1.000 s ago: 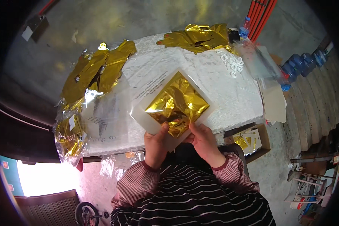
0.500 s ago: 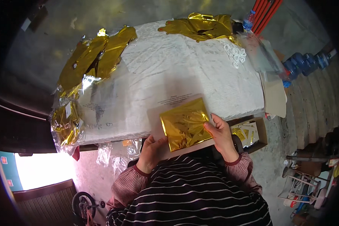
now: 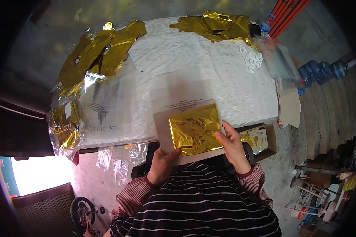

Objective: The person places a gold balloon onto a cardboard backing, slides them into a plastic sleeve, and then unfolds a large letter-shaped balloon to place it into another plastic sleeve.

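A folded gold foil piece [image 3: 194,129] lies on a pale card [image 3: 162,122], held close to my chest above the near edge of the table. My left hand [image 3: 161,166] grips the card's lower left corner from below. My right hand [image 3: 231,146] holds the right edge, with its thumb pressed on the foil. Both sleeves are red-striped.
The white-covered table [image 3: 186,71] carries gold foil balloons at the left [image 3: 99,55] and at the far side [image 3: 213,25], plus clear plastic bags [image 3: 277,63]. A cardboard box [image 3: 261,140] with gold foil packs sits at my right. Blue water bottles [image 3: 320,71] stand on the floor.
The foil and card have come down from over the table toward my chest and turned from a diamond tilt to nearly square. My hands have shifted to its lower corners.
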Demonstrator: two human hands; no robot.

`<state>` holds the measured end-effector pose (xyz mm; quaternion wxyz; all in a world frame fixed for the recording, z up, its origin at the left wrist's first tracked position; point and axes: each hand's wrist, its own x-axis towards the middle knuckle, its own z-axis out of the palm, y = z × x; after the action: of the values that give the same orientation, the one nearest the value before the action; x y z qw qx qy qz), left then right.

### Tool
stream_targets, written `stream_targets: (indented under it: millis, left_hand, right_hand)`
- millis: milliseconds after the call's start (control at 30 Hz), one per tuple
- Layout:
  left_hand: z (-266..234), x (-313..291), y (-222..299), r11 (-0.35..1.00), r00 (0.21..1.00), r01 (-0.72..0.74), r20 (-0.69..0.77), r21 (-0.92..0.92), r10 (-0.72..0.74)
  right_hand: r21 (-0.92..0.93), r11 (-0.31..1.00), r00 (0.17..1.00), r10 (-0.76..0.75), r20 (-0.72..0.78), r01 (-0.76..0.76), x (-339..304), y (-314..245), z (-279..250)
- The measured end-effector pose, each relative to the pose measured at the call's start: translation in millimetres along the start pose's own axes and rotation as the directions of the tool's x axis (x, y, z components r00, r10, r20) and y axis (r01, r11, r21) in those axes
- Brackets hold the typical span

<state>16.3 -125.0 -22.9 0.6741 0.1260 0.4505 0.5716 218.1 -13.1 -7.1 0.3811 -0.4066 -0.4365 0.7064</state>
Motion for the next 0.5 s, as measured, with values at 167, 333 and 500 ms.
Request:
stream_targets:
  millis: [167,333,500]
  left_hand:
    - [0,1,4,1.000,0.997,-0.017,-0.071,0.020,0.018]
    - [-3,2,6,1.000,0.996,0.001,-0.094,0.021,0.001]
    - [-2,-1,12,0.993,1.000,-0.015,0.027,0.119,0.012]
  right_hand:
    - [0.106,0.993,0.999,0.039,0.038,-0.042,-11,-9,-2]
    - [0.011,0.999,0.995,0.047,0.087,-0.048,-5,2,-7]
    - [-0.083,0.997,1.000,-0.011,0.007,0.012,1,8,0]
